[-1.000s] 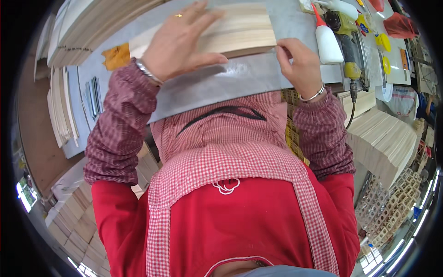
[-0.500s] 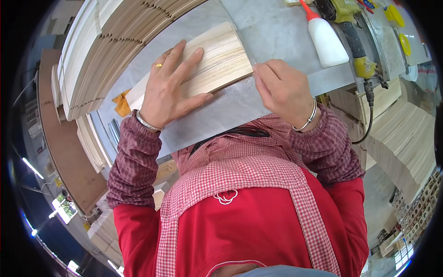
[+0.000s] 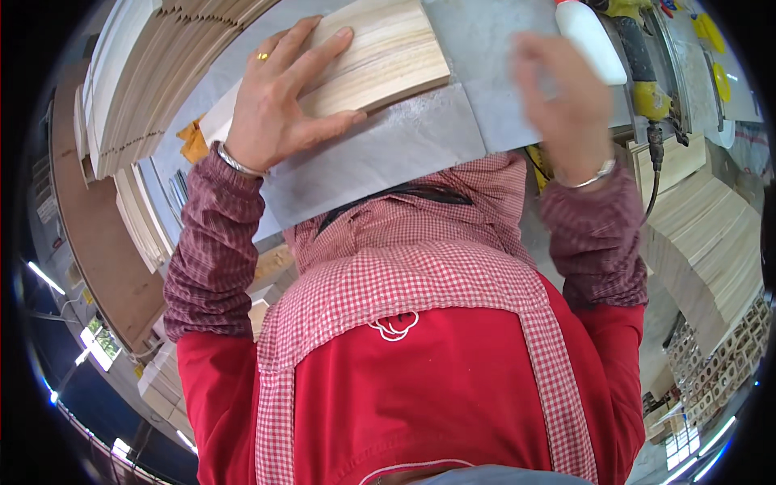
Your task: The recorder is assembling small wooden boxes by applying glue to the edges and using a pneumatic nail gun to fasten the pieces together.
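Note:
My left hand [image 3: 275,105] lies with spread fingers on a pale wooden board [image 3: 392,48], its thumb along the near edge. The board rests at a slant on the grey tabletop [image 3: 372,158]. Off to the right, my right hand [image 3: 570,105] is raised apart from the board and smeared by motion. Its fingers look bent, but whether anything is between them cannot be made out. Just beyond it lies a white squeeze bottle [image 3: 592,44] with a red top.
A tall stack of wooden boards [image 3: 141,89] stands at the left, with an orange cloth [image 3: 192,141] beside it. A yellow-and-black power tool [image 3: 647,89] with a cord lies at the right. More stacked boards [image 3: 703,234] stand below the table's right end.
My right hand has left the board's right corner and moved to the right, toward the bottle. My left hand stays on the board. The whole view has shifted slightly.

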The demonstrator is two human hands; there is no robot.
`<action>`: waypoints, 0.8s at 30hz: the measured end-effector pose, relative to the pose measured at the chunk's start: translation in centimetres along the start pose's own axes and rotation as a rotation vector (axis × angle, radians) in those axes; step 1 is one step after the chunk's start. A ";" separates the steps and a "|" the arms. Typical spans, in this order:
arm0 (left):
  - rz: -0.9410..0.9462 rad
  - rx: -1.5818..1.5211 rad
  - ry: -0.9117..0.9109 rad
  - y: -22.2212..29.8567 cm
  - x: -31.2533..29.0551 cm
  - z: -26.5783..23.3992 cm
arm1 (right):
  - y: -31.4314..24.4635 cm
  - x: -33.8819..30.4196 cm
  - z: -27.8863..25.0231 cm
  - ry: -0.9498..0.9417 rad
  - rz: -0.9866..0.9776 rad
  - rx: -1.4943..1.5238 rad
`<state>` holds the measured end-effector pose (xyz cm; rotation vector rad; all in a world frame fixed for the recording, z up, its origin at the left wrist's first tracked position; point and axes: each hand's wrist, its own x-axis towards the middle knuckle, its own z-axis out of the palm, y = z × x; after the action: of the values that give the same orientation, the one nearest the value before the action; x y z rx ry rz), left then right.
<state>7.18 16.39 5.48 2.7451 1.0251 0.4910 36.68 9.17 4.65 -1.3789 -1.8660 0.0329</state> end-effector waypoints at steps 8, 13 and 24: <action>-0.003 -0.060 -0.079 0.7 -1.9 -1.1 | 8.0 -3.4 -10.0 -0.237 0.336 -0.748; 0.053 -0.158 0.054 -1.2 -3.7 0.4 | 7.1 -1.9 -6.8 -0.468 0.524 -1.011; 0.074 -0.205 0.086 -1.8 -4.8 2.6 | 9.9 -0.8 -7.0 -0.408 0.522 -0.864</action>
<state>3.67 14.43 1.38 2.6064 0.8420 0.6898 48.79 9.60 4.50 -2.5946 -1.8506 -0.2785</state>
